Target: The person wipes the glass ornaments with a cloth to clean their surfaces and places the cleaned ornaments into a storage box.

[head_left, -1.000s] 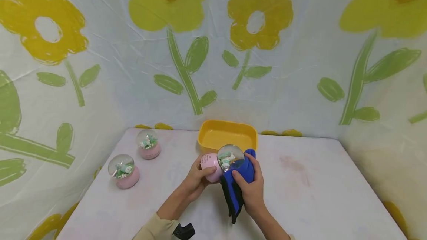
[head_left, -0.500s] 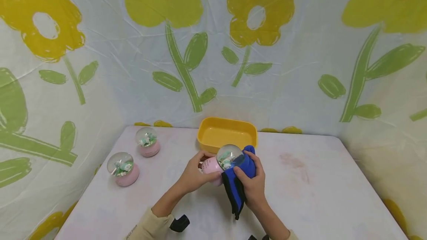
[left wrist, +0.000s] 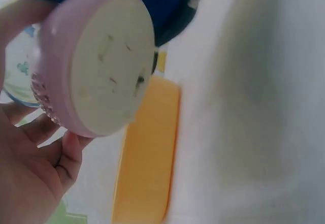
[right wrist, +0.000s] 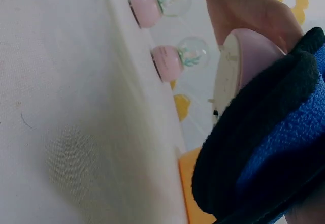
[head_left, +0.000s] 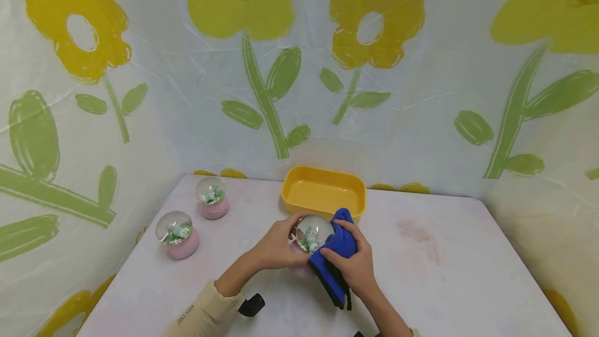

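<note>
A snow globe [head_left: 311, 234] with a pink base is held above the table. My left hand [head_left: 278, 245] grips it from the left, fingers and thumb around the globe and base. In the left wrist view the snow globe's base [left wrist: 111, 66] shows its pale underside. A blue cloth [head_left: 340, 246] with dark edging is pressed against the globe's right side by my right hand [head_left: 355, 261], which grips the cloth. The cloth's loose end hangs down. In the right wrist view the cloth [right wrist: 284, 142] hides most of the globe and my right fingers.
Two more snow globes stand at the left of the table, one nearer [head_left: 179, 235] and one farther back [head_left: 212, 199]. Behind my hands sits a yellow tray [head_left: 323, 204]. Flower-printed sheeting [head_left: 299, 108] rises around the table [head_left: 444, 264].
My left hand has shifted its hold up around the globe, which has turned more upright. The right hand with the cloth has stayed at the globe's right side.
</note>
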